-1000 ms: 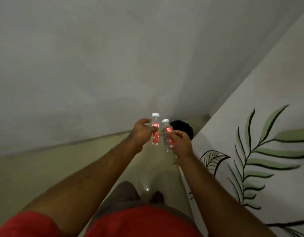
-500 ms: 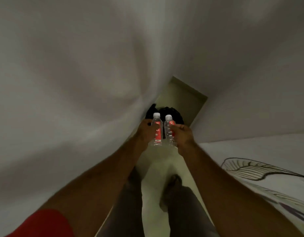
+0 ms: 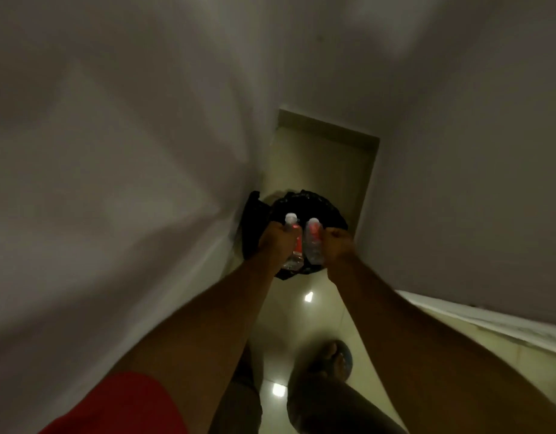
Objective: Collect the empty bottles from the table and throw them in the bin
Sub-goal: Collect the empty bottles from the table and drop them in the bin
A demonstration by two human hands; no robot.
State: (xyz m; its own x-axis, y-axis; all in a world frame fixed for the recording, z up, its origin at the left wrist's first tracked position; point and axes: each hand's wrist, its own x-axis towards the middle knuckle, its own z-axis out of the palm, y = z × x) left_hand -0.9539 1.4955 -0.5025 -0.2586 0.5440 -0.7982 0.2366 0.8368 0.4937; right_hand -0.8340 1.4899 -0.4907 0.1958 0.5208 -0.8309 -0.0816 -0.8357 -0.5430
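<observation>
I hold two small clear plastic bottles with white caps and red labels, side by side and upright. My left hand (image 3: 275, 241) is closed around the left bottle (image 3: 295, 245). My right hand (image 3: 337, 245) grips the right bottle (image 3: 313, 242). Both bottles hang right over the round bin (image 3: 331, 211), which is lined with a black bag and stands on the floor in a narrow corner. The bin's inside is dark and mostly hidden behind my hands.
White walls close in on the left (image 3: 114, 183) and right (image 3: 458, 183) of a narrow glossy tiled floor strip (image 3: 301, 308). My sandalled foot (image 3: 331, 361) steps forward below. A pale door or recess (image 3: 323, 158) stands behind the bin.
I have walked closer to the bin and the view has tilted down. The two bottles, earlier short of the bin, are now held over its opening.
</observation>
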